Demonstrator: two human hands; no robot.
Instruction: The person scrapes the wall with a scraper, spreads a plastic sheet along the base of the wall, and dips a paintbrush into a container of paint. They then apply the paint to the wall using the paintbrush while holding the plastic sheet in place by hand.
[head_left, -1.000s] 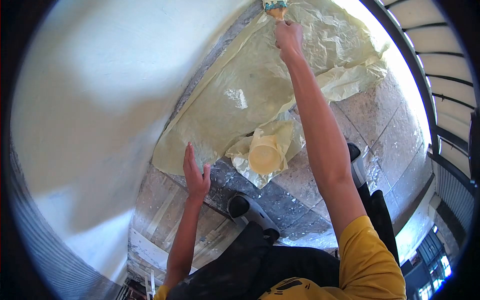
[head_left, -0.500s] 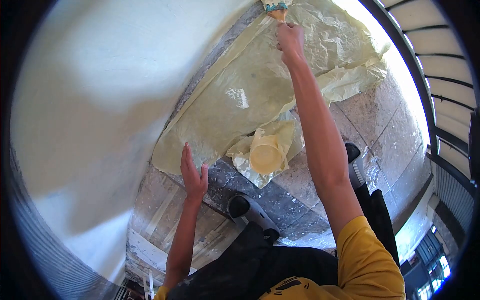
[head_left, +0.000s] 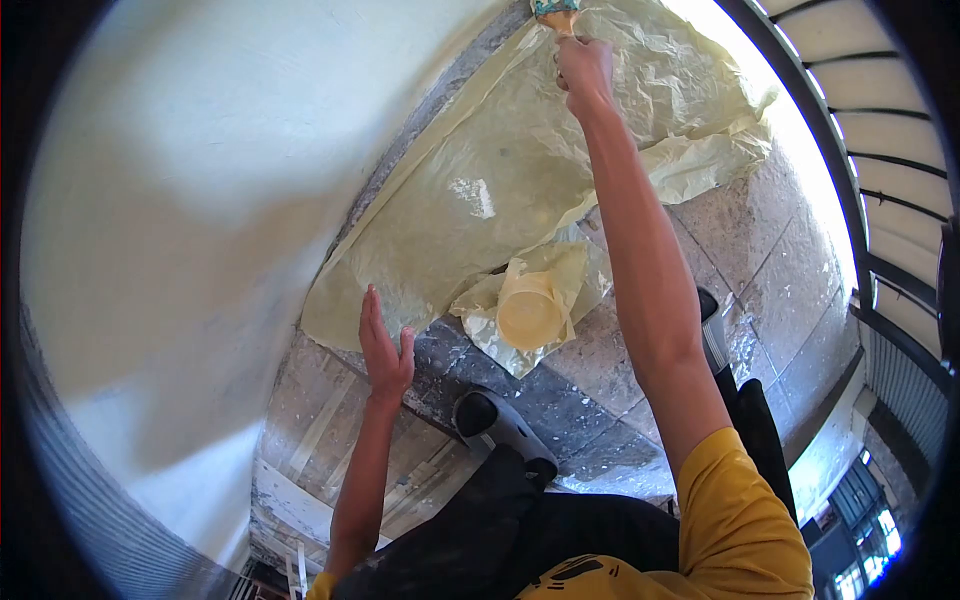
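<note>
At the top of the view, my right hand [head_left: 584, 72] is closed around the handle of a paintbrush [head_left: 560, 18], its bristle end near the foot of the wall and partly cut off by the frame. My left hand [head_left: 385, 350] is held out with thumb and fingers apart and holds nothing. It appears over the near left edge of a crumpled yellowish sheet [head_left: 430, 240]. Between my arms a pale yellow tub [head_left: 530, 312] sits on a smaller piece of the same sheeting. A white paint patch [head_left: 472, 198] marks the large sheet.
A pale wall [head_left: 200, 180] curves along the left. Black metal railing [head_left: 835, 140] runs down the right. The tiled floor [head_left: 750, 235] is spattered with white. My feet in grey and black footwear [head_left: 505, 430] stand near the tub. Wooden strips [head_left: 325, 420] lie at lower left.
My right hand and the brush have shifted slightly up and to the right. The left hand has hardly moved.
</note>
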